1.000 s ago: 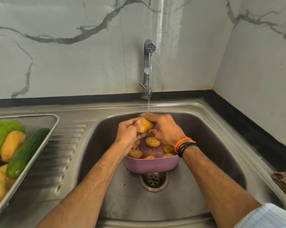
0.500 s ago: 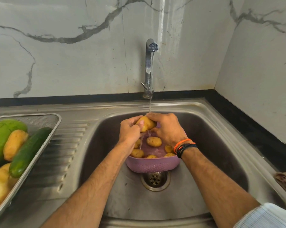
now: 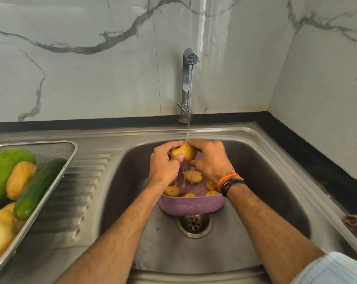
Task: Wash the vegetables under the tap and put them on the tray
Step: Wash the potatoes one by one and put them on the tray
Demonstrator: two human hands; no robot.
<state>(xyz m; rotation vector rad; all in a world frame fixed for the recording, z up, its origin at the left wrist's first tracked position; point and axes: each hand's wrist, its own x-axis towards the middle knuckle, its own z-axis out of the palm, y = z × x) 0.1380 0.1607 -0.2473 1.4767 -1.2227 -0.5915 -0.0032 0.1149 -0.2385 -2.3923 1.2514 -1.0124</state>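
Both hands hold one yellow-brown potato (image 3: 184, 152) under the thin stream from the tap (image 3: 188, 78). My left hand (image 3: 164, 162) grips it from the left, thumb on its lower side. My right hand (image 3: 209, 160) curls round it from the right. Below them a purple perforated basket (image 3: 191, 206) sits in the sink (image 3: 255, 181) over the drain, with several more potatoes (image 3: 193, 176) in it. On the drainboard at the left stands a metal mesh tray (image 3: 69, 158) with a cucumber (image 3: 38, 187), a large green fruit (image 3: 1, 171) and yellow vegetables (image 3: 19, 179).
The drain (image 3: 194, 222) shows just in front of the basket. A ribbed steel drainboard (image 3: 81, 191) lies between sink and tray. Marble walls close the back and right, with a black counter edge (image 3: 317, 160) along the right. A brown object (image 3: 356, 224) pokes in at the right edge.
The hands lifted the potato slightly closer to the stream and turned it between them. The basket and tray stayed put.
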